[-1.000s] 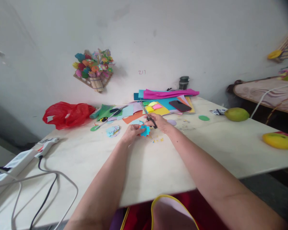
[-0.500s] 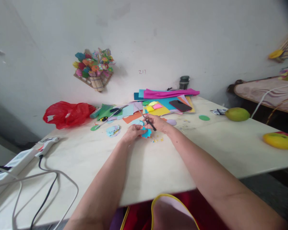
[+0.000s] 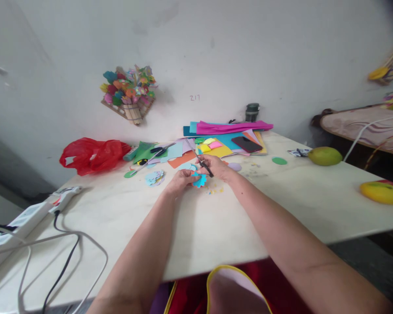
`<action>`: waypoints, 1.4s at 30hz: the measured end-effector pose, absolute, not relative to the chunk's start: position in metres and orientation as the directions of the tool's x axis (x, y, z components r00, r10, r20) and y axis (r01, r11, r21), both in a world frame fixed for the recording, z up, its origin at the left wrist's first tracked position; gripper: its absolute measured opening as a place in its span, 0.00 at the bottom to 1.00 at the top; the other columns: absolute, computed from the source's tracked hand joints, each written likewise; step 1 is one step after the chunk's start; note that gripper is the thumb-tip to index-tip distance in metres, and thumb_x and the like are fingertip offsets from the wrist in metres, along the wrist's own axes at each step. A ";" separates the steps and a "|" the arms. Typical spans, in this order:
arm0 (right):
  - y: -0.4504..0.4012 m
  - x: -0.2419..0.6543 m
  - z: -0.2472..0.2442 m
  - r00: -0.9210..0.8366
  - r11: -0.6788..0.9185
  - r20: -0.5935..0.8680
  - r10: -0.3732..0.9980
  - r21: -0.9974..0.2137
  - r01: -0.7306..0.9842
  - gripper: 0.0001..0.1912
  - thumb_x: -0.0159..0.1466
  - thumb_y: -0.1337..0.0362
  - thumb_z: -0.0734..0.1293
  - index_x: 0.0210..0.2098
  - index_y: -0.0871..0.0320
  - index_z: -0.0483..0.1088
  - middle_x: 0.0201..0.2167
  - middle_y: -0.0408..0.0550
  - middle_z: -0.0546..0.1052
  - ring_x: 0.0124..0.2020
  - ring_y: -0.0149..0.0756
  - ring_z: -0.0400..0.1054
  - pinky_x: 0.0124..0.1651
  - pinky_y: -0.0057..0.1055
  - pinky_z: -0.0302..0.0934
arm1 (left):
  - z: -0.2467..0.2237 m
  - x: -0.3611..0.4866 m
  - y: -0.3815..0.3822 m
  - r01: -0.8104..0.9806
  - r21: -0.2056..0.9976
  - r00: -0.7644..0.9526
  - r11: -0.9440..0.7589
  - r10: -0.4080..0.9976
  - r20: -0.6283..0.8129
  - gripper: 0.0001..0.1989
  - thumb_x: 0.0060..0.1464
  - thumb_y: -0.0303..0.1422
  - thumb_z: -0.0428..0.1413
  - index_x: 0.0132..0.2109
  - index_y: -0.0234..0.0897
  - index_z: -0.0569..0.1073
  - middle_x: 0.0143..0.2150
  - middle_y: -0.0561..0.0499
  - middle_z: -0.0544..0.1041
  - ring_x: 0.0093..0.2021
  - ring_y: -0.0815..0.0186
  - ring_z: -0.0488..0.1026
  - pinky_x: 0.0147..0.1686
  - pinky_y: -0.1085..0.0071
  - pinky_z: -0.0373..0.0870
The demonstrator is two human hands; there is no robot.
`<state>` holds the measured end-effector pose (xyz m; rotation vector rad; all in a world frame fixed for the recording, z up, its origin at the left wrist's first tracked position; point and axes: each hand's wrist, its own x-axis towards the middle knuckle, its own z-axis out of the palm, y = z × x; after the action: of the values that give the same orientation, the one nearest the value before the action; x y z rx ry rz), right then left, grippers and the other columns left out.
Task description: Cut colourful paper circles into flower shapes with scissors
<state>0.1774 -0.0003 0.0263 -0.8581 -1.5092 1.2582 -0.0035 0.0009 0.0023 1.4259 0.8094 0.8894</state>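
Observation:
Between the fingers and thumb of my left hand [image 3: 181, 181] is a blue scalloped paper flower [image 3: 200, 180], with a sliver of orange showing at its edge. My right hand [image 3: 218, 167] grips scissors [image 3: 205, 167] just above the flower; their blades point up and away to the left, and the dark handle sticks out below my fingers. Small paper clippings [image 3: 214, 190] lie on the table under the flower. Light blue paper pieces [image 3: 187, 166] rest just behind my hands, and a pile of cut paper shapes [image 3: 155, 178] sits to the left.
Stacked coloured paper [image 3: 229, 143] with a phone [image 3: 247, 144] on it lies at the back. A second pair of scissors [image 3: 159, 151] is at back left, beside a red plastic bag [image 3: 93, 156]. Power strips [image 3: 26, 221] with cables line the left edge; mangoes [image 3: 325, 156] lie right.
The scissors and my right hand have shifted very slightly. The blue flower stays in my left hand, seemingly turned a little. The whole view has moved a touch.

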 end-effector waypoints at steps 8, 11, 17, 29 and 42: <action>0.000 0.168 0.024 -0.173 0.253 0.268 0.948 -0.962 -0.102 0.21 0.43 0.65 0.76 0.35 0.57 0.68 0.20 0.35 0.71 0.22 0.28 0.63 0.27 0.27 0.59 | 0.000 -0.005 0.002 -0.128 0.991 0.358 -0.029 0.931 0.074 0.22 0.30 0.42 0.75 0.28 0.31 0.78 0.25 0.46 0.79 0.25 0.67 0.73 0.30 0.71 0.68; -0.001 0.163 0.026 -0.106 0.231 0.244 0.964 -0.965 -0.121 0.23 0.42 0.63 0.76 0.35 0.57 0.67 0.19 0.34 0.68 0.21 0.28 0.62 0.27 0.27 0.58 | -0.002 -0.003 0.004 -0.178 0.984 0.320 -0.025 0.944 0.082 0.22 0.30 0.41 0.75 0.28 0.31 0.78 0.27 0.46 0.80 0.26 0.66 0.74 0.31 0.70 0.69; -0.001 0.159 0.025 -0.039 0.227 0.233 0.972 -0.966 -0.127 0.23 0.42 0.59 0.76 0.34 0.56 0.66 0.20 0.33 0.67 0.21 0.27 0.61 0.27 0.28 0.59 | -0.002 -0.001 0.005 -0.223 0.974 0.287 -0.032 0.953 0.097 0.21 0.29 0.40 0.75 0.27 0.31 0.78 0.26 0.46 0.80 0.24 0.66 0.73 0.31 0.70 0.70; 0.004 0.179 0.024 -0.135 0.182 0.189 0.973 -0.981 -0.061 0.23 0.46 0.52 0.79 0.33 0.58 0.68 0.19 0.37 0.72 0.17 0.27 0.64 0.23 0.26 0.59 | 0.002 -0.002 0.004 -0.280 0.956 0.177 -0.085 0.974 0.139 0.19 0.28 0.38 0.74 0.26 0.32 0.78 0.25 0.48 0.79 0.25 0.65 0.75 0.32 0.69 0.71; 0.000 0.214 0.032 -0.548 0.198 0.009 0.836 -0.937 0.287 0.18 0.60 0.51 0.70 0.27 0.59 0.66 0.20 0.43 0.74 0.18 0.28 0.65 0.23 0.26 0.58 | 0.002 -0.006 0.008 -0.318 0.946 0.123 -0.068 0.986 0.112 0.17 0.26 0.36 0.74 0.22 0.34 0.76 0.24 0.47 0.79 0.26 0.63 0.76 0.32 0.68 0.73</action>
<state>0.2138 0.0002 0.0316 -1.0435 -1.9458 1.3452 -0.0056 0.0083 0.0022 1.0984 0.8283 1.3050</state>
